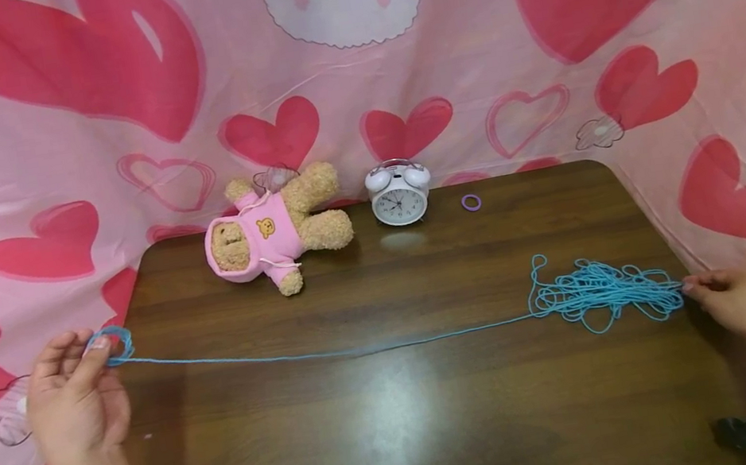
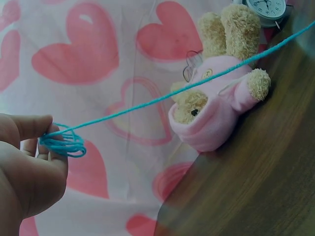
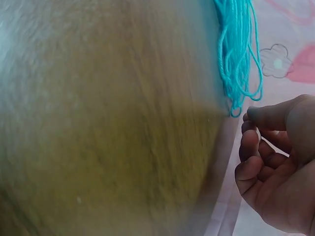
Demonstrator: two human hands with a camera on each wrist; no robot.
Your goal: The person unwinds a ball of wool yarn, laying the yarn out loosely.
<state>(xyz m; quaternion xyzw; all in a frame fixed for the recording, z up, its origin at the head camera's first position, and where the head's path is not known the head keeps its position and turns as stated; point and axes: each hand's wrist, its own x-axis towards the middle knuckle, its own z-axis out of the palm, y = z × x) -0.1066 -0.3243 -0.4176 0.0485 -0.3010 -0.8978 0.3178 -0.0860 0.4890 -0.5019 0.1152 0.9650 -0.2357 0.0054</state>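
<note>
A loose pile of blue yarn (image 1: 602, 291) lies on the right of the brown table. From it one strand runs left, nearly straight, to my left hand (image 1: 81, 388). There, thumb and fingers pinch a small looped bundle of the yarn (image 2: 66, 143), its loops sticking out past the fingertips. At the pile's right end, my right hand (image 1: 745, 297) has thumb and forefinger together, pinching at the yarn's edge. In the right wrist view, a small end loop of yarn (image 3: 236, 112) sits right beside those fingertips, and the other fingers of the right hand (image 3: 280, 167) are curled.
Toward the back left of the table (image 1: 288, 438) lies a teddy bear (image 1: 271, 231) in a pink hoodie. A white alarm clock (image 1: 399, 195) stands at the back edge, with a purple ring (image 1: 471, 202) to its right. Pink heart-patterned cloth (image 1: 452, 36) hangs around the table.
</note>
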